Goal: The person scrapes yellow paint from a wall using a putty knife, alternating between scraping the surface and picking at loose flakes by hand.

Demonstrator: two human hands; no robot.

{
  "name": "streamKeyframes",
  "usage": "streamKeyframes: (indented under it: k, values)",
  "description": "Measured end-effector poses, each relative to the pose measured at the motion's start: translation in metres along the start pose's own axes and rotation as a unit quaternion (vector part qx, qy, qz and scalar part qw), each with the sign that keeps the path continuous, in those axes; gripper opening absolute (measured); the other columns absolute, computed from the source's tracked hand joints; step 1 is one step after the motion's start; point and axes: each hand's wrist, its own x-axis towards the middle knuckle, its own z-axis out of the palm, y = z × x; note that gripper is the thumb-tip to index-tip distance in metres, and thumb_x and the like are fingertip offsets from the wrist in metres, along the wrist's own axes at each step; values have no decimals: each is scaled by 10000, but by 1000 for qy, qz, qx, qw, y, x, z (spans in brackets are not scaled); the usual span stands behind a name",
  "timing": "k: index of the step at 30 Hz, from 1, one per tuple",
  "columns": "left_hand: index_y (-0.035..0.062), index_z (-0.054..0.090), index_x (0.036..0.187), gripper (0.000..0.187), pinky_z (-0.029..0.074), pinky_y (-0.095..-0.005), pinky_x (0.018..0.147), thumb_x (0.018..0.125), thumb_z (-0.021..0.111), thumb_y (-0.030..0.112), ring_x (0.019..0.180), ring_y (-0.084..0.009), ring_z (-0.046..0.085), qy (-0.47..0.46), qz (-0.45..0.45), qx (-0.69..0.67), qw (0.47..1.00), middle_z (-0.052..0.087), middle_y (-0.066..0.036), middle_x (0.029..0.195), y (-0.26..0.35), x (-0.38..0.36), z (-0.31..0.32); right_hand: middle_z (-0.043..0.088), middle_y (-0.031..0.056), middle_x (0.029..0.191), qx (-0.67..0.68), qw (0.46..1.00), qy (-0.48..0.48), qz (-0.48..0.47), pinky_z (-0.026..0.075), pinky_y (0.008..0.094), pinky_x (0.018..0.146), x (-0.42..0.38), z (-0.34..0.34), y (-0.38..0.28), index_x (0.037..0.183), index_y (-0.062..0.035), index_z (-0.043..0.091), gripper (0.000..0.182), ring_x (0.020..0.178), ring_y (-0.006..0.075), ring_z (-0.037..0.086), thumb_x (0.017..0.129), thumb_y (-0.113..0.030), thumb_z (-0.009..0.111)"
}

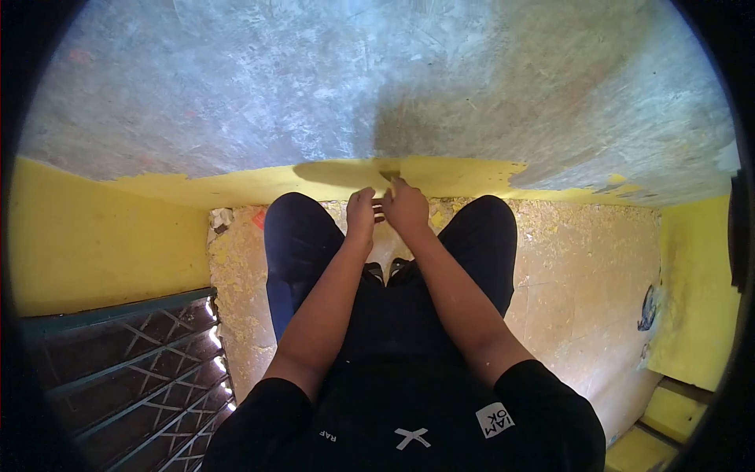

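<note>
My right hand is closed around a small flat tool that looks like a paint scraper. Its dark blade meets the yellow strip low on the wall, and its handle is hidden in my fist. Just beside it is my left hand, its fingers loosely bent and a little apart, pointing toward the right hand. I see nothing in the left hand. Above the yellow strip, the wall surface is bare grey with a ragged paint edge.
My bent knees flank both hands, close to the wall. Paint flakes lie over the tiled floor. A red scrap lies at left, near a slatted metal grille. At right, a dark crumpled item lies by the yellow side wall.
</note>
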Motion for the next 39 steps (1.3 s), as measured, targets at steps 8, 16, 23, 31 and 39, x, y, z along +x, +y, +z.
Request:
streamKeyframes:
  k: [8, 16, 23, 31, 39]
  values:
    - [39, 492, 1258, 431, 493, -382, 721, 926, 479, 315, 880, -254, 614, 122, 22, -25, 992, 609, -165, 1042, -10, 15, -8, 664, 219, 748, -29, 999, -28, 15, 536, 493, 624, -7, -1, -8, 1114, -42, 586, 345, 683, 397, 664, 854, -269, 607]
    - [42, 581, 1092, 312, 445, -329, 711, 939, 472, 291, 828, -176, 577, 99, 31, -57, 993, 604, -89, 933, -4, 4, 0, 648, 178, 645, 27, 991, 117, -60, 508, 454, 506, -30, -53, -36, 1143, -48, 533, 334, 565, 344, 658, 889, -261, 567]
    - [42, 598, 1047, 308, 450, -329, 674, 958, 456, 301, 786, -177, 589, 93, 27, -72, 993, 614, -76, 885, -2, 8, -3, 629, 169, 618, -37, 986, 148, -62, 499, 434, 491, -25, -35, -38, 1090, -59, 571, 282, 538, 334, 642, 888, -255, 583]
    - [38, 595, 1058, 325, 451, -332, 666, 959, 456, 315, 776, -173, 589, 113, 28, -73, 991, 609, -72, 873, -4, 12, -12, 650, 202, 695, -61, 994, -4, 90, 527, 518, 601, 9, 45, 40, 1129, -53, 541, 366, 671, 389, 669, 851, -282, 607]
    - [48, 607, 996, 289, 432, -306, 608, 958, 466, 297, 694, -154, 578, 120, 31, -88, 988, 609, -60, 812, -10, 13, -6, 644, 202, 676, -41, 997, 59, 1, 518, 490, 551, -10, -9, -9, 1062, -51, 539, 312, 608, 388, 654, 887, -304, 589]
